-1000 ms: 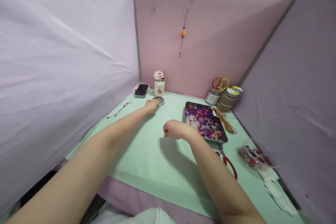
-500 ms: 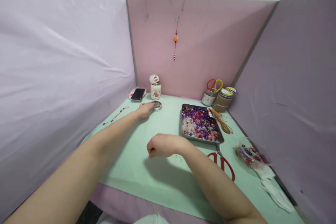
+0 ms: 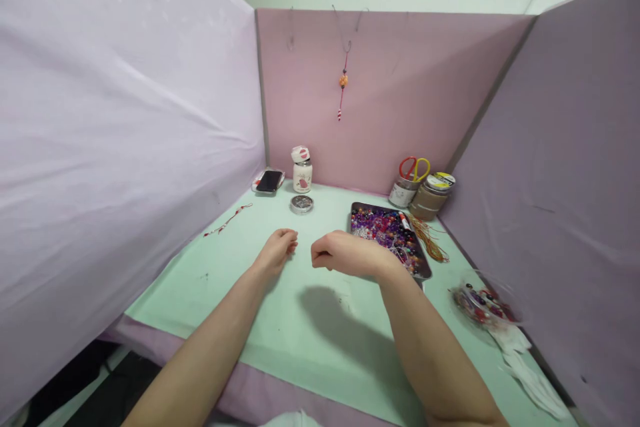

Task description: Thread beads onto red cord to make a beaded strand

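Note:
My left hand (image 3: 279, 248) is low over the middle of the mat, its fingers curled together; whatever they may hold is too small to see. A short gap to its right, my right hand (image 3: 345, 253) is raised above the mat and closed, its fingertips tucked under and its contents hidden. Behind my right wrist lies a dark tray (image 3: 426, 272) full of purple, red and clear beads (image 3: 379, 228), partly covered by the arm. Beyond my left hand sits a small round tin (image 3: 302, 204) with tiny dark pieces inside.
A beaded string (image 3: 227, 220) and a phone (image 3: 270, 181) lie at left. A white jar (image 3: 303, 175) stands at the back, scissors (image 3: 415, 168) in another jar. At right are cords (image 3: 429, 240), a clear bead bowl (image 3: 483, 303) and white cloth (image 3: 530, 377). A beaded pendant (image 3: 343, 82) hangs behind.
My left hand has come away from the round tin, back and toward my right hand. My right hand has moved slightly forward and right, with its arm now covering the red-handled scissors.

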Demonstrator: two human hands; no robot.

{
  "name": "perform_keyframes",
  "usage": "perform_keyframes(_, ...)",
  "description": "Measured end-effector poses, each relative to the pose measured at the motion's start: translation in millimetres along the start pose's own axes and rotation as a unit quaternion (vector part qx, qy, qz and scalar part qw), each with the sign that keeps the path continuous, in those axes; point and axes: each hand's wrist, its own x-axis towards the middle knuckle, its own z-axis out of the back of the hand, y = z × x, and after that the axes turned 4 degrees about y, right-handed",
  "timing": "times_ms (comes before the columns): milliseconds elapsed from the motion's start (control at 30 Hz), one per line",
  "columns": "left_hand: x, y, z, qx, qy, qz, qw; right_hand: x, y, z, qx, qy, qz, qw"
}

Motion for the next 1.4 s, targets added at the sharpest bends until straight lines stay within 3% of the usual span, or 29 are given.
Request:
perform_keyframes(100, -8, -6, -5.2, -0.203, 0.084, 0.152, 0.964, 2, -2, 1, 0.017, 0.012, -0.012, 1.000)
perform_keyframes(167, -9, -10, -5.1, -0.290, 0.133, 0.203, 0.926, 6, -4, -1, 0.024, 0.027, -0.010, 0.999)
perform_keyframes(233, -7, -13, -2.8, -0.338, 0.134, 0.207, 0.908, 11, -8, -4, 0.026, 0.047, -0.008, 0.999)
perform_keyframes(333, -1, -10, 1.3, -0.353, 0.104, 0.197, 0.909, 22, -20, -10, 0.019, 0.066, -0.017, 0.997)
perform_keyframes(400, 2, -6, 2.9, -0.345, 0.099, 0.194, 0.913, 32, -30, -15, 0.010, 0.047, -0.037, 0.998)
perform_keyframes(500, 4, -1, 3.1, -0.331, 0.099, 0.187, 0.920, 49, -46, -26, -0.031, -0.072, -0.062, 0.995)
perform_keyframes(633, 3, 0, 2.4, -0.311, 0.095, 0.181, 0.928, 72, -59, -46, -0.087, -0.236, -0.070, 0.965)
perform_keyframes(733, 2, -1, 3.0, -0.301, 0.089, 0.179, 0.933, 84, -63, -62, -0.072, -0.303, -0.059, 0.948)
perform_keyframes(933, 3, 0, 1.7, -0.269, 0.070, 0.159, 0.947, 97, -69, -82, 0.078, -0.371, -0.046, 0.924)
perform_keyframes(1100, 1, 2, -1.6, -0.227, 0.064, 0.122, 0.964, 103, -69, -86, 0.228, -0.375, -0.080, 0.895)
perform_keyframes(1400, 0, 6, -7.2, -0.163, 0.078, 0.083, 0.980, 107, -66, -92, 0.538, -0.340, -0.083, 0.767)
